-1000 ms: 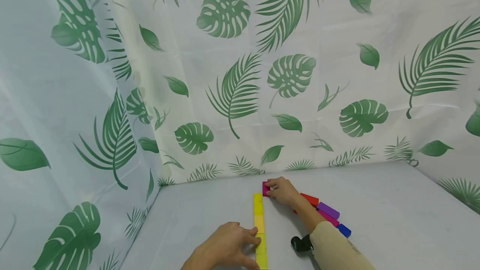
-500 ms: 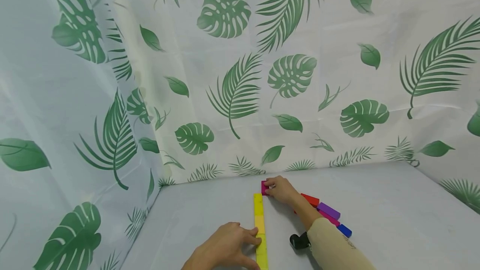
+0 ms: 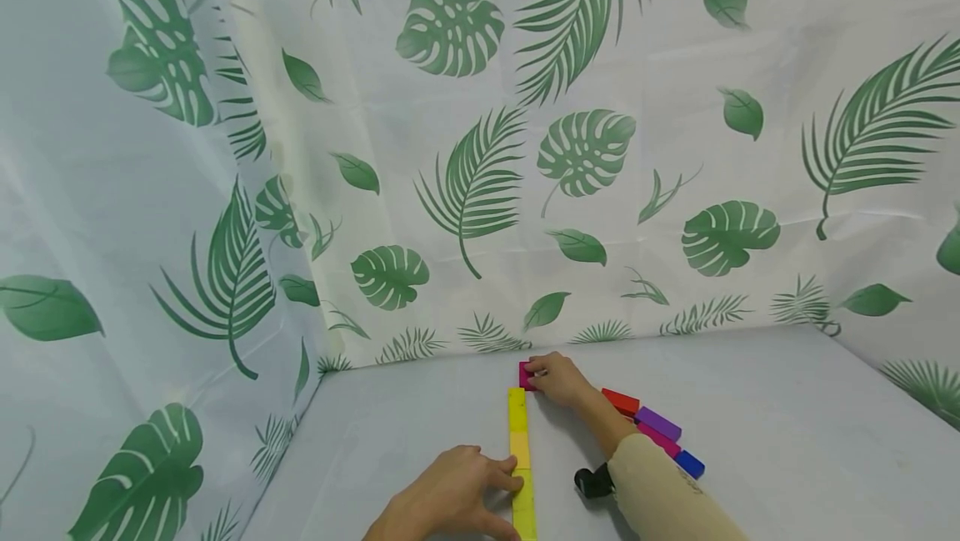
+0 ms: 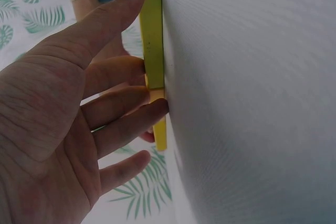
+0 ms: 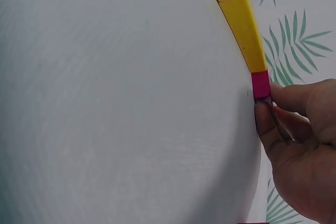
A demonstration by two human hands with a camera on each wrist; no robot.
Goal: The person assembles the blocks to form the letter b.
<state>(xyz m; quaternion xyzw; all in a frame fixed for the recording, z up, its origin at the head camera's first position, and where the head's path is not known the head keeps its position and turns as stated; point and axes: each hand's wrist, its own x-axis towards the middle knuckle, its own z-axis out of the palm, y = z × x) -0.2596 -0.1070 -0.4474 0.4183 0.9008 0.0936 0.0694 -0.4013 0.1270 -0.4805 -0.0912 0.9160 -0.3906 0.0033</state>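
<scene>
Pinching the magenta block [image 3: 525, 375], right hand [image 3: 558, 380] fingertips at the yellow row's [image 3: 517, 449] far end

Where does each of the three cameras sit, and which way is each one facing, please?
Head: worn on the head, looking forward and down at the table; shows both forearms, left hand and right hand.
Left wrist: close beside the left hand, whose straight fingers press the yellow block row.
Right wrist: low over the table, facing the right hand's grip on the magenta block.
Shared: the yellow block row appears in all three views.
</scene>
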